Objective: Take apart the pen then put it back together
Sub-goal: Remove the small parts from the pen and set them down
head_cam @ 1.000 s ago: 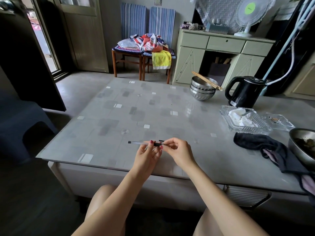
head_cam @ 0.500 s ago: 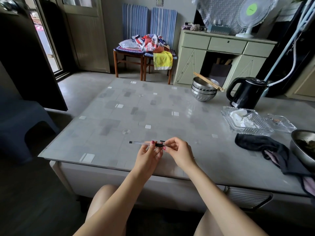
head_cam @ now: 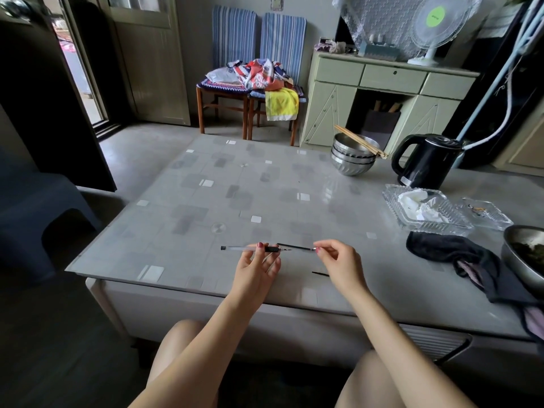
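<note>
Just above the near edge of the grey table (head_cam: 206, 201), my left hand (head_cam: 257, 270) pinches the pen body (head_cam: 244, 248), a clear barrel with a black grip, lying level with its tip pointing right. My right hand (head_cam: 340, 265) pinches the right end of a thin dark cap (head_cam: 297, 247), which is drawn off to the right and only overlaps the pen's tip. A short dark streak (head_cam: 320, 273) shows on the table under my right hand; I cannot tell whether it is a part or a reflection.
To the right lie a black cloth (head_cam: 450, 254), a glass tray (head_cam: 394, 201) holding tissue, a small glass dish (head_cam: 487, 213) and a metal bowl (head_cam: 512, 257). Stacked steel bowls (head_cam: 351, 160) with chopsticks and a black kettle (head_cam: 426, 161) stand at the back.
My hands were close together on the closed pen. My right hand has since moved right, pulling the cap off the tip, while my left hand kept the barrel still.
</note>
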